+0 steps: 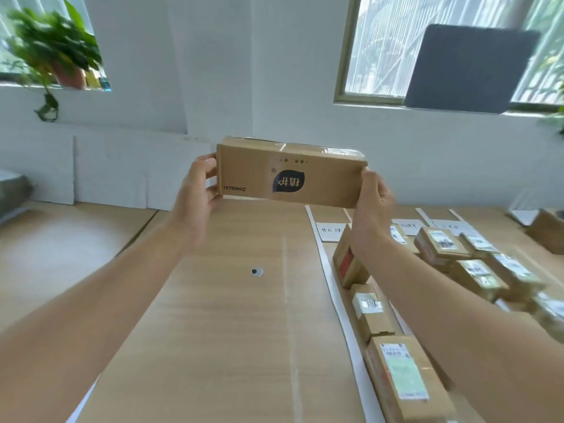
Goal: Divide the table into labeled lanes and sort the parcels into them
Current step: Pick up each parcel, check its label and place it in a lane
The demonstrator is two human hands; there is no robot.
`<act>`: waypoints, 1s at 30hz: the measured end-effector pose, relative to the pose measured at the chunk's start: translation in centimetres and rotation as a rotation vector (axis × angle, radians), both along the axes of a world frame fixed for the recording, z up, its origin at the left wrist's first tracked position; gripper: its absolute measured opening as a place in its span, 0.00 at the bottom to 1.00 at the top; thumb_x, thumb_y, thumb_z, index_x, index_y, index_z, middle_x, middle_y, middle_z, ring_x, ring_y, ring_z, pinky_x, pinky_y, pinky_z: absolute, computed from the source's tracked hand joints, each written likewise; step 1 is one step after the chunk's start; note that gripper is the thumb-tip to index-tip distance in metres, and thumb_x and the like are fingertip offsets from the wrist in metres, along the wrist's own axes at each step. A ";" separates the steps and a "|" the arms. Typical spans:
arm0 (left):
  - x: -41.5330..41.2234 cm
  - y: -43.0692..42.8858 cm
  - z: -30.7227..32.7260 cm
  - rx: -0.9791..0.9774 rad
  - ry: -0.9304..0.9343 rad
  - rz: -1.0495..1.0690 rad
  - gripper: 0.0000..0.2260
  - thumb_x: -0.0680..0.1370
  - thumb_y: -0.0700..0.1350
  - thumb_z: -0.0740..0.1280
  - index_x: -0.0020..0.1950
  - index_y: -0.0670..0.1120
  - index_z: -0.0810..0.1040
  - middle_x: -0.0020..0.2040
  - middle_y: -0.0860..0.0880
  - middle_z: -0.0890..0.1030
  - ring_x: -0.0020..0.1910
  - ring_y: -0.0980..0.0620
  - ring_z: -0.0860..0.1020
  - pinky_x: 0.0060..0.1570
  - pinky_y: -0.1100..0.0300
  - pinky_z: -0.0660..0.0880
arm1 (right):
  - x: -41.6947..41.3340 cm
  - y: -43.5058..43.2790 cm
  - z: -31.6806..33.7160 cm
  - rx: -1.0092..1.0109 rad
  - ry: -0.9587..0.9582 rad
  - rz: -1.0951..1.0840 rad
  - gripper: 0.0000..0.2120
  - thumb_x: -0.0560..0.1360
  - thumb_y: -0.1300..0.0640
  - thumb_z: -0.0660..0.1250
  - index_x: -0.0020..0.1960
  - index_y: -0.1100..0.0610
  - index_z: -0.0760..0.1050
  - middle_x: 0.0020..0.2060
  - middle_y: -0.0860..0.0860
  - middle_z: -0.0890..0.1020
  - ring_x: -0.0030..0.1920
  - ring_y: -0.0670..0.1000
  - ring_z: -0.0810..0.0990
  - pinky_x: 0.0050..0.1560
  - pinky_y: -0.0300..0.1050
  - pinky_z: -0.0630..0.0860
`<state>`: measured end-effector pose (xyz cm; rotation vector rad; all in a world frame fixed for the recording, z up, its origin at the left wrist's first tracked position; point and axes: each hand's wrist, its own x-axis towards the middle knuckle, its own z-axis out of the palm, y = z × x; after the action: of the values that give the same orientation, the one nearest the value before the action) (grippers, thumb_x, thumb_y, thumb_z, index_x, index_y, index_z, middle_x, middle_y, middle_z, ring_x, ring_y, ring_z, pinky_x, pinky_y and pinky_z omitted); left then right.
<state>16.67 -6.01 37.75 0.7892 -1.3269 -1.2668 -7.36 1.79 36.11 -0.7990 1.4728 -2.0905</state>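
Parcels [403, 377] lie in rows from 5 to 3 o'clock on the table [213, 331], bounded by a white strip [326, 264], with label cards [331, 232] beyond. At 12 o'clock — raised clear of the table — is a long carton [290, 175], printing inverted, gripped at its ends by left hand [197, 192] and right hand [374, 199].

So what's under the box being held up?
Nothing touches the long cardboard box; left hand and right hand grip its ends above the table. Its far side is hidden.
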 end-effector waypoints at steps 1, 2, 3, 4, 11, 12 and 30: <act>-0.1 0.4 0.2 -0.005 0.001 -0.021 0.14 0.83 0.49 0.55 0.57 0.54 0.81 0.52 0.56 0.83 0.51 0.51 0.80 0.59 0.58 0.73 | -0.1 0.7 0.3 0.004 0.005 -0.019 0.17 0.85 0.50 0.61 0.37 0.46 0.70 0.28 0.37 0.70 0.31 0.38 0.68 0.40 0.35 0.66; -0.3 0.7 0.5 -0.010 0.003 -0.039 0.15 0.83 0.50 0.55 0.57 0.54 0.81 0.52 0.55 0.83 0.52 0.51 0.80 0.61 0.56 0.72 | -0.2 1.4 0.6 -0.003 0.000 -0.038 0.16 0.85 0.49 0.61 0.38 0.46 0.71 0.30 0.37 0.71 0.32 0.38 0.69 0.43 0.37 0.66; -0.4 1.1 0.8 -0.018 0.008 -0.052 0.15 0.82 0.50 0.55 0.57 0.54 0.82 0.53 0.55 0.83 0.52 0.51 0.80 0.63 0.53 0.71 | -0.5 2.0 0.9 -0.013 -0.001 -0.050 0.14 0.85 0.48 0.62 0.41 0.46 0.73 0.33 0.39 0.72 0.35 0.39 0.70 0.44 0.39 0.67; -0.6 1.4 1.1 -0.025 0.011 -0.061 0.15 0.82 0.50 0.55 0.57 0.54 0.82 0.53 0.54 0.83 0.53 0.50 0.79 0.66 0.51 0.71 | -0.8 2.5 1.2 -0.023 0.000 -0.063 0.12 0.84 0.47 0.62 0.43 0.46 0.74 0.35 0.40 0.73 0.37 0.40 0.71 0.45 0.39 0.68; -3.3 5.6 2.7 -0.058 -0.017 -0.076 0.18 0.76 0.55 0.57 0.59 0.53 0.81 0.53 0.54 0.84 0.55 0.51 0.80 0.66 0.51 0.71 | -3.6 6.9 2.9 -0.092 0.020 -0.106 0.11 0.84 0.47 0.63 0.45 0.49 0.75 0.27 0.34 0.73 0.30 0.34 0.71 0.41 0.35 0.69; -3.9 6.2 2.8 -0.063 -0.013 -0.069 0.19 0.75 0.55 0.58 0.59 0.52 0.81 0.53 0.54 0.84 0.54 0.51 0.80 0.65 0.51 0.71 | -4.2 7.5 2.9 -0.098 0.032 -0.104 0.11 0.85 0.47 0.63 0.46 0.50 0.75 0.27 0.34 0.73 0.30 0.34 0.72 0.39 0.32 0.69; -13.0 11.9 6.1 -0.087 -0.018 -0.038 0.16 0.71 0.58 0.57 0.48 0.50 0.78 0.44 0.53 0.83 0.42 0.50 0.76 0.44 0.53 0.66 | -13.4 14.7 6.1 -0.202 0.068 -0.127 0.11 0.85 0.51 0.63 0.58 0.55 0.82 0.43 0.43 0.79 0.36 0.33 0.76 0.39 0.28 0.72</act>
<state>3.63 5.93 43.88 0.7185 -1.4080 -1.2254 -20.77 16.53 42.23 -0.8794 1.3950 -2.3568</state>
